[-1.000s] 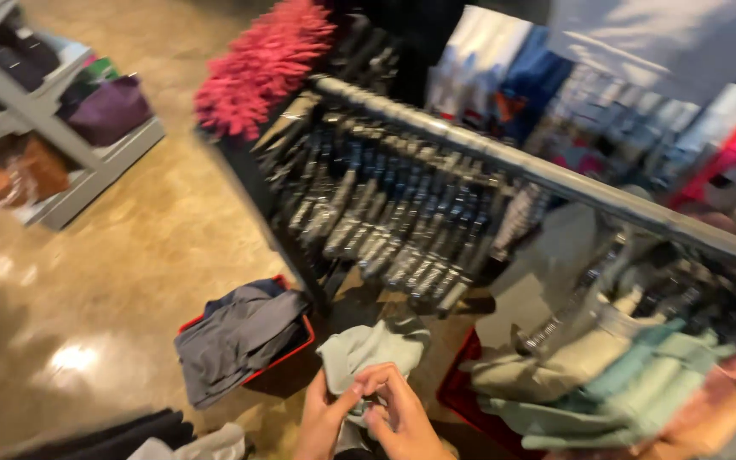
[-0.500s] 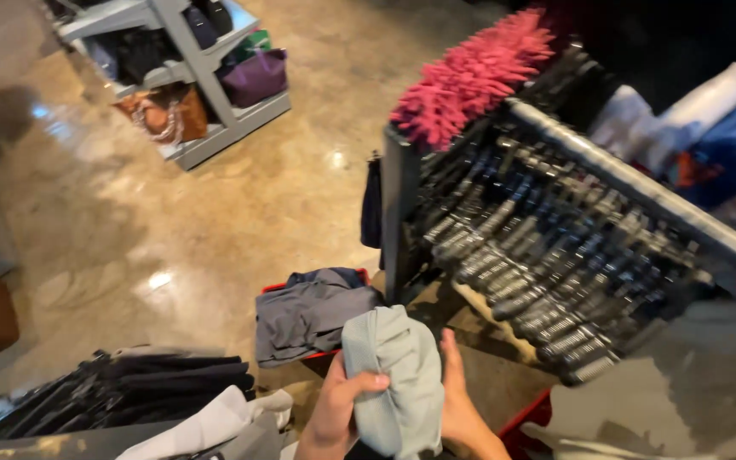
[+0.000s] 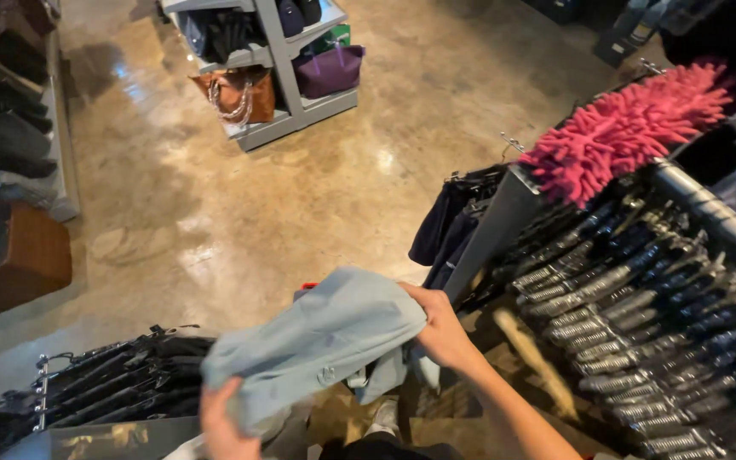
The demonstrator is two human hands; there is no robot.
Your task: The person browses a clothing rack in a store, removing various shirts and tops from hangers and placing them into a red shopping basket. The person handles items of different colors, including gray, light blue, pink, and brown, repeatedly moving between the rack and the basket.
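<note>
Polished concrete floor (image 3: 283, 196) spreads below us, with a rack (image 3: 658, 290) of hangers on our right. We hold a pale blue garment (image 3: 317, 341) above it, left hand (image 3: 223, 422) and right hand (image 3: 440, 328) both gripping its ends. Its loose folds could snag on the hangers if we swing right.

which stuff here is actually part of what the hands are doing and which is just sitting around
In hand:
- pale blue garment, stretched between both hands
- left hand gripping its lower end
- right hand gripping its upper end

Just lying about:
- pink fluffy duster on the rack top
- row of hangers on the rail
- dark clothes rack
- shelf unit with a brown bag and a purple bag
</note>
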